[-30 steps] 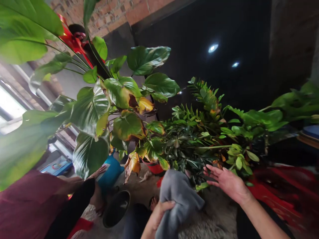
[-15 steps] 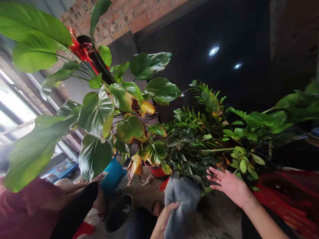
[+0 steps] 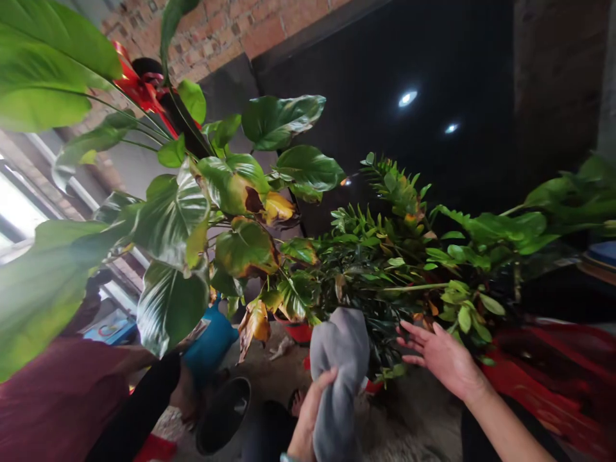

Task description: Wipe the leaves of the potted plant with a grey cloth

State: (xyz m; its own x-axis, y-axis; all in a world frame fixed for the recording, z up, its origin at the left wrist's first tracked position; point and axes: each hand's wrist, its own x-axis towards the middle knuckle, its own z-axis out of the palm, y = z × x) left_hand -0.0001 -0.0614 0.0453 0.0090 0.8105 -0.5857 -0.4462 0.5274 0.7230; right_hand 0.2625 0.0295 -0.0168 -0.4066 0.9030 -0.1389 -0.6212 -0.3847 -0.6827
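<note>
My left hand [image 3: 312, 407] is closed round a grey cloth [image 3: 339, 366], which bunches up above the fist and hangs below it. The thumb lies across the front of the cloth. To the right, my right hand [image 3: 443, 359] is held palm up with its fingers apart and nothing in it. Its fingertips are close to the dark, dense leaves of a bushy potted plant [image 3: 370, 269]; whether they touch I cannot tell. Further left stands a large-leaved plant [image 3: 173, 224], some leaves yellow and brown at the edges.
At the left sits a person in a maroon shirt [image 3: 52, 398], next to a blue watering can-like vessel [image 3: 212, 340]. A black bucket [image 3: 224, 414] stands on the floor. A red pot [image 3: 296, 330] is behind it. Red plastic material [image 3: 543, 378] lies at the right, before a dark glossy panel [image 3: 462, 70].
The grey cloth has risen and shifted slightly left in my left hand. My right hand stays open, almost in place. The whole view has turned a little, so the plants sit further left.
</note>
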